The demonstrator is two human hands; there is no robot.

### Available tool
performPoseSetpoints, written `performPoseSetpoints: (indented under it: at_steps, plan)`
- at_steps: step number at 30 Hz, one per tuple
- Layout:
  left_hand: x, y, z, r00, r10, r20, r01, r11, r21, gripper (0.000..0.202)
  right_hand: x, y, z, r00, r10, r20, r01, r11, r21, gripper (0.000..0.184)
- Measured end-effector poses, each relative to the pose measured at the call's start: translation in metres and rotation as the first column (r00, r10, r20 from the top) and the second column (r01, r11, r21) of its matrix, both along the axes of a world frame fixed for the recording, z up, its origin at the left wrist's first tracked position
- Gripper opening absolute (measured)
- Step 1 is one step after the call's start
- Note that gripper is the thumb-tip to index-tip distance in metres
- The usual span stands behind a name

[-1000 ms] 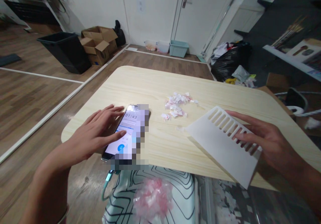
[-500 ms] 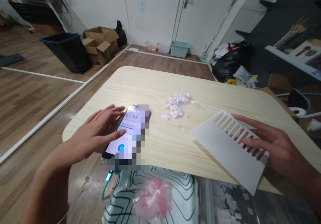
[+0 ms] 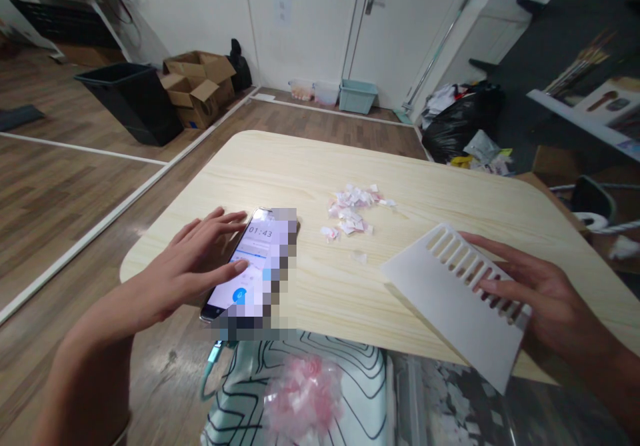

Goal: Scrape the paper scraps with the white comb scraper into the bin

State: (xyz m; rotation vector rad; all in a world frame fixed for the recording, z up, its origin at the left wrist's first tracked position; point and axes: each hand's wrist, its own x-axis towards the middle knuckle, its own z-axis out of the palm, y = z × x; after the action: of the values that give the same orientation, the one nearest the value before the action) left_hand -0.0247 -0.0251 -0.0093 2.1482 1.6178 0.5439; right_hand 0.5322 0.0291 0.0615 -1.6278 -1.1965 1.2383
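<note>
Slotted panel (image 3: pixel 450 303): white, over the right part of the bench (image 3: pixel 280 166), lowest corner crossing near edge.
Bench: surface shows between panel and paper scraps (image 3: pixel 354 198), then on to far edge.
Right hand (image 3: pixel 543 293): fingers clamped on panel's slotted side.
Left hand (image 3: pixel 187 259): fingers apart beside phone (image 3: pixel 257 249), thumb over it, contact unclear.

From the middle of the view, at eight o'clock, square blurring covers the right and lower parts of the phone (image 3: pixel 249 259), and its finer screen text is too small to read; whether the left hand (image 3: pixel 193 254)'s thumb touches the glass cannot be told. Toward four, the slotted white sheet (image 3: pixel 450 306) partly hides the fingers of the right hand (image 3: pixel 537 299). Both forearms run out of frame, at seven and four. At six, the bottom edge crops the patterned cloth (image 3: pixel 365 406); the wall notice (image 3: pixel 283 5), near twelve, is illegible.
</note>
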Motion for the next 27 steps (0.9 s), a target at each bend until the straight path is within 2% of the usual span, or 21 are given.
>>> performPoseSetpoints:
  at_steps: [5, 11, 16, 19, 22, 27]
  plan:
    - [0.01, -0.001, 0.004, 0.999, 0.025, 0.027, -0.024, 0.999, -0.029, 0.079, -0.006, -0.012, -0.002, 1.0, -0.022, -0.01, 0.022, 1.0, -0.002, 0.063]
    - [0.016, -0.001, 0.001, 0.995, 0.082, 0.052, -0.078, 0.994, -0.077, 0.086, -0.005, -0.012, -0.004, 1.0, -0.012, -0.017, 0.013, 1.0, 0.02, 0.06]
    - [0.018, 0.001, 0.0, 0.996, 0.079, 0.049, -0.077, 0.996, -0.049, 0.079, 0.002, -0.01, -0.006, 1.0, 0.031, -0.002, -0.031, 0.999, -0.008, 0.062]
    - [0.031, 0.005, 0.004, 0.979, 0.183, 0.087, -0.183, 0.983, -0.016, 0.068, 0.005, -0.009, -0.009, 0.999, 0.044, -0.005, -0.044, 0.999, 0.002, 0.064]
    - [0.045, 0.01, 0.006, 0.949, 0.286, 0.132, -0.287, 0.958, -0.014, 0.073, 0.006, -0.01, -0.01, 0.999, 0.045, -0.009, -0.045, 0.999, 0.02, 0.064]
    - [0.056, 0.012, 0.0, 0.941, 0.324, 0.098, -0.33, 0.943, 0.045, 0.072, 0.001, -0.014, -0.01, 1.0, 0.012, -0.015, -0.012, 1.0, 0.025, 0.061]
